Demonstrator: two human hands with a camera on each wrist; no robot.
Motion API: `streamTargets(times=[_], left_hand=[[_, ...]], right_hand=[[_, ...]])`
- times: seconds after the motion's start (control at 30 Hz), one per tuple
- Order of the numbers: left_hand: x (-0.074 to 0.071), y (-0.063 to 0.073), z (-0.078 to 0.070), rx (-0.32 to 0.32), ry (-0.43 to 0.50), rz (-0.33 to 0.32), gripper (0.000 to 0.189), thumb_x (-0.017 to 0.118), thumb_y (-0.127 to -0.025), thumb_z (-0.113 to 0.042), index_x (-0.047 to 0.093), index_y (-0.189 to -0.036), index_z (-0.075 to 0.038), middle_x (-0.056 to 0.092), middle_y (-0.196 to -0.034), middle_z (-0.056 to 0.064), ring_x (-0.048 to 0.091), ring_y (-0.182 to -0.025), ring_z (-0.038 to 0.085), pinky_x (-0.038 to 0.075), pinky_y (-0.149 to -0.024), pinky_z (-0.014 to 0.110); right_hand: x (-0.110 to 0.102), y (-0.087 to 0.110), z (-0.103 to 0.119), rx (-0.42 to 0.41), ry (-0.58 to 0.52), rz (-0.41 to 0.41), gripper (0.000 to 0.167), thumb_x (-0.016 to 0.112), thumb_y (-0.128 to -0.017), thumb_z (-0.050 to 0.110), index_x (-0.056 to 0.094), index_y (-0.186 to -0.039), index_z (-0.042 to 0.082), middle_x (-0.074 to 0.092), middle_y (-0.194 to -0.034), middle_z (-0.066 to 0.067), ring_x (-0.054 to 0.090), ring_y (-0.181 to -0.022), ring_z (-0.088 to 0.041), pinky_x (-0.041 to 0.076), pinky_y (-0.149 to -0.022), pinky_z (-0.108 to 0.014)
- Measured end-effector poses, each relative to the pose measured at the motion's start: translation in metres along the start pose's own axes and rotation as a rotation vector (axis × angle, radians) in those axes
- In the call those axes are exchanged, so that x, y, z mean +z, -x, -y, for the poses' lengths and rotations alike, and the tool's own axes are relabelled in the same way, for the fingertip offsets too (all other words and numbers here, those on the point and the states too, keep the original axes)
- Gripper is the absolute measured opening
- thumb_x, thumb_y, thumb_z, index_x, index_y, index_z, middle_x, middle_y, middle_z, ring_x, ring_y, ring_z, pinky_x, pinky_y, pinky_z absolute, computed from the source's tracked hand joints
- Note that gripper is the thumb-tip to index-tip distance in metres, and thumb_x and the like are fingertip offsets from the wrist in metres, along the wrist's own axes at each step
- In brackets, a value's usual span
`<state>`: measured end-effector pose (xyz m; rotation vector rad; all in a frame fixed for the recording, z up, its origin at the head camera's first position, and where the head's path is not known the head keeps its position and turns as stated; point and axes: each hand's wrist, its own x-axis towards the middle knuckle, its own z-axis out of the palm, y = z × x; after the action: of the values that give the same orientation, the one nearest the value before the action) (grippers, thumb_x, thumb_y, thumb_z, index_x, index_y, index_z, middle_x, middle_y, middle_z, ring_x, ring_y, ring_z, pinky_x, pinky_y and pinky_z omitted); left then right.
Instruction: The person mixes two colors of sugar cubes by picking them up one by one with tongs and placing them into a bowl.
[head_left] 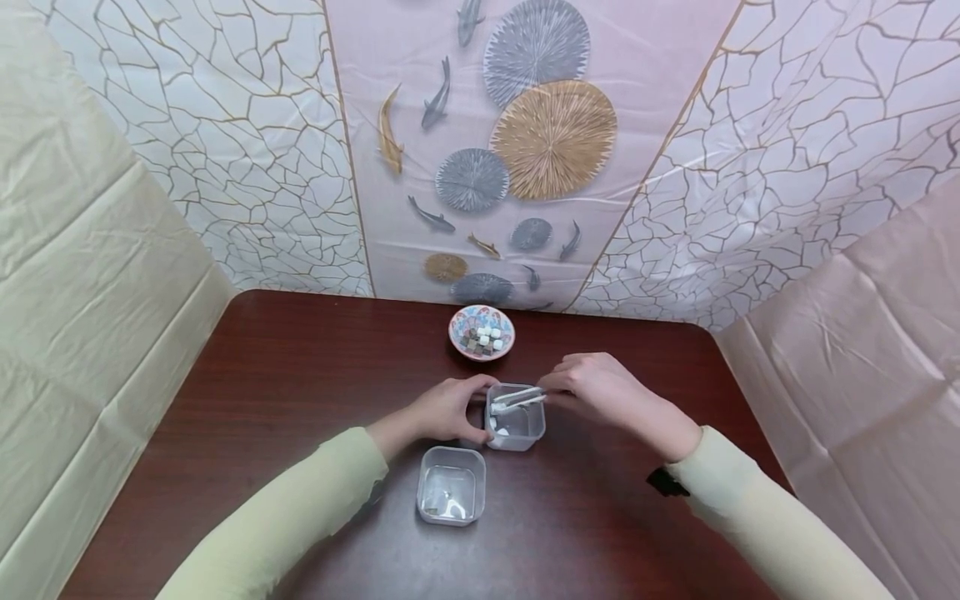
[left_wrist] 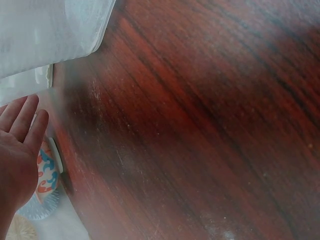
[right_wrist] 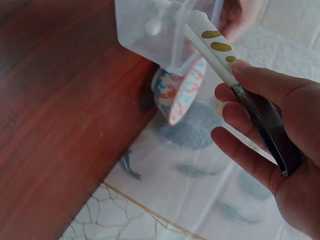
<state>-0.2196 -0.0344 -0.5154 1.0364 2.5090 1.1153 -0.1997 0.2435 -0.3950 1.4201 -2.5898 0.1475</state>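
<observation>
My left hand grips the left side of a clear square plastic container, thumb at the near corner and fingers at the far one. A few small white cubes lie inside it. My right hand holds small tongs with a metal handle and white arms marked with gold spots. Their white tips reach over the rim into the container, close to a white piece at its left side; whether they pinch it I cannot tell. In the right wrist view the thumb and fingers pinch the tongs.
Behind the container stands a patterned bowl with several white and brown cubes. A second clear container sits nearer, to the left. The dark wooden table ends at a patterned cloth backdrop.
</observation>
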Motion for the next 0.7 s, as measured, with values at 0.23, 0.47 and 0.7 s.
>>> streamTargets(times=[0.23, 0.47, 0.7], left_hand=[[0.001, -0.001, 0.001, 0.002, 0.018, 0.009, 0.074, 0.092, -0.078, -0.023, 0.058, -0.143, -0.012, 0.075, -0.132, 0.002, 0.067, -0.128, 0.015, 0.051, -0.111, 0.037], [0.0, 0.0, 0.001, -0.003, -0.023, 0.0, 0.075, 0.093, -0.078, -0.027, 0.059, -0.143, -0.013, 0.075, -0.129, 0.0, 0.068, -0.124, 0.017, 0.053, -0.108, 0.038], [0.001, 0.001, 0.001, 0.003, -0.012, -0.001, 0.073, 0.093, -0.078, -0.026, 0.059, -0.141, -0.012, 0.076, -0.128, 0.001, 0.068, -0.124, 0.015, 0.053, -0.108, 0.037]], right_hand=[[-0.021, 0.009, -0.006, -0.003, -0.003, -0.099, 0.021, 0.092, -0.079, 0.009, 0.082, -0.097, 0.014, 0.074, -0.083, 0.007, 0.066, -0.072, -0.012, 0.055, -0.06, -0.034], [-0.035, 0.007, -0.017, 0.009, 0.033, -0.177, 0.022, 0.091, -0.08, 0.011, 0.083, -0.1, 0.012, 0.073, -0.083, 0.004, 0.066, -0.072, -0.014, 0.055, -0.06, -0.038], [-0.039, -0.008, -0.028, 0.084, 0.048, -0.155, 0.021, 0.089, -0.085, 0.011, 0.083, -0.105, 0.01, 0.079, -0.091, -0.003, 0.074, -0.082, -0.024, 0.059, -0.067, -0.047]])
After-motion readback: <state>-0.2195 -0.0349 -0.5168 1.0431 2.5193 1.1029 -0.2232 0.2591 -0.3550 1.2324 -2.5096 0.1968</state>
